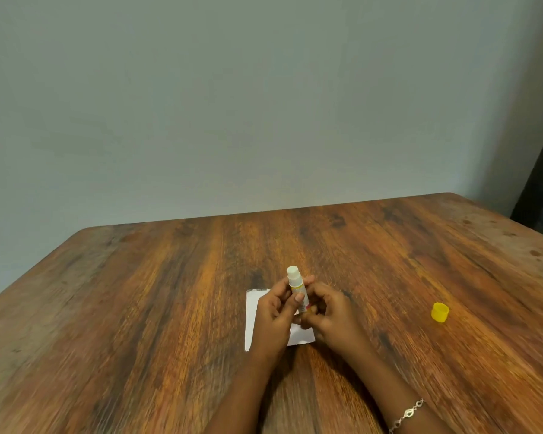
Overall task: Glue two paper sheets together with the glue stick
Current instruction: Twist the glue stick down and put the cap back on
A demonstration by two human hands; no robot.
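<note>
Here both hands meet over the middle of the bench (pixel 170 292), each closed on the glue stick (pixel 296 285). The left hand (pixel 275 311) wraps its curled fingers round the barrel, with the thumb laid flat against the front of the label. The right hand (pixel 333 314) has its fingers bent in tight at the stick's lower end, pinching the base (exactly which fingertips touch it is hidden). The stick stands nearly upright, tipped slightly away from the person. It is uncapped, with its white top bare above the fingers.

Under the hands lies the white paper (pixel 251 317), flat on the wood. Its left edge and near right corner show, while the rest is covered by the hands. Whether it is one sheet or two stacked cannot be told. The yellow cap (pixel 440 312) sits well apart to the right, open end up. A silver bracelet (pixel 408 413) circles the right wrist.

The bench's far edge runs along the pale wall (pixel 232 104), and its left edge slants toward the viewer. Wood shows on all sides of the paper, widest to the left, with a broad stretch between the right hand and the cap.
</note>
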